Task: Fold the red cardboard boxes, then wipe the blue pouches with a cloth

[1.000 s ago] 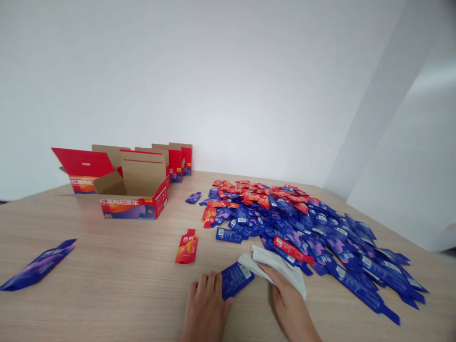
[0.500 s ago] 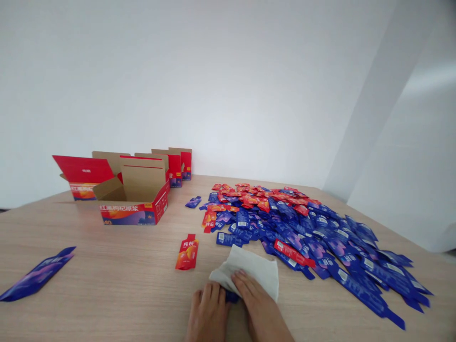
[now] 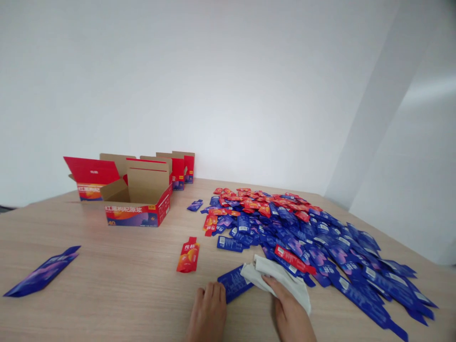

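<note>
A blue pouch (image 3: 234,284) lies on the table in front of me, printed side up. My left hand (image 3: 209,306) is closed at its left end, fingers curled against the edge and holding it. My right hand (image 3: 289,304) grips a crumpled white cloth (image 3: 285,280), one corner of which covers the pouch's right end. Just beyond my left hand lies a red-orange pouch (image 3: 188,255), flat on the table. Another red pouch (image 3: 292,259) rests on the near side of the pile, behind the cloth.
A wide pile of blue and red pouches (image 3: 320,247) spreads across the right side. Open red cartons (image 3: 132,216) stand at the back left. One blue pouch (image 3: 42,273) lies alone at the far left, another (image 3: 195,205) near the cartons. A white wall (image 3: 228,95) rises behind the table.
My right hand has moved right with the cloth, uncovering most of the blue pouch. My left hand has stayed nearly in place. The whole view has shifted slightly.
</note>
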Available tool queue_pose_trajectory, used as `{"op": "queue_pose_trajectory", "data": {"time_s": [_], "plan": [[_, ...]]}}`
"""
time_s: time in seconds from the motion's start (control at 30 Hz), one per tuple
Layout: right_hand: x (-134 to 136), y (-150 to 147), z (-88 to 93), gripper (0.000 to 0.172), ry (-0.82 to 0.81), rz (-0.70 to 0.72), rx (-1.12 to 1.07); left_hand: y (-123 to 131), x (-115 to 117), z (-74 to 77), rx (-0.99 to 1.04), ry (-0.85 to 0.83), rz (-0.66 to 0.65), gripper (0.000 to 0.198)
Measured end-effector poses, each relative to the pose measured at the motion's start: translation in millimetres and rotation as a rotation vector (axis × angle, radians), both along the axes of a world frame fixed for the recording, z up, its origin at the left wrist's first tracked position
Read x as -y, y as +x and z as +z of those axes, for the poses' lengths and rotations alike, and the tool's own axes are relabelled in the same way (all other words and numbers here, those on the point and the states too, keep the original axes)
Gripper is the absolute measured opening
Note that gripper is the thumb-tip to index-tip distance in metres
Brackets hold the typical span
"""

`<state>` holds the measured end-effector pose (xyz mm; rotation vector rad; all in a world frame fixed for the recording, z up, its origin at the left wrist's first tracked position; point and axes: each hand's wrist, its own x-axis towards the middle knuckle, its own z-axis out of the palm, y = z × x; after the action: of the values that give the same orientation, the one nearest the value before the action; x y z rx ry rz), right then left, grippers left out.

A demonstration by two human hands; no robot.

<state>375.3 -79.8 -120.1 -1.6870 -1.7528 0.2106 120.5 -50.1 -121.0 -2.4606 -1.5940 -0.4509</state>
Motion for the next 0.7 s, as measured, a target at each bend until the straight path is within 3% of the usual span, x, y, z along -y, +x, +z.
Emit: {"op": "queue_pose_trajectory", "data": {"time_s": [0.23, 0.5, 0.7], "plan": [[2.7, -1.9, 16.0, 0.057, -0.01, -0.017, -0.112, 5.6, 0.6, 34.5, 0.088, -0.185, 0.059, 0.04], [1.9, 3.0, 9.5, 0.053, -0.007, -0.028, -0.182, 14.8, 0.6, 51.8, 0.206, -0.479, 0.163, 0.069], [1.8, 5.1, 8.4, 0.052, -0.003, -0.043, -0.176, 3.3, -2.1, 68.3, 0.293, -0.587, 0.117, 0.053]]}}
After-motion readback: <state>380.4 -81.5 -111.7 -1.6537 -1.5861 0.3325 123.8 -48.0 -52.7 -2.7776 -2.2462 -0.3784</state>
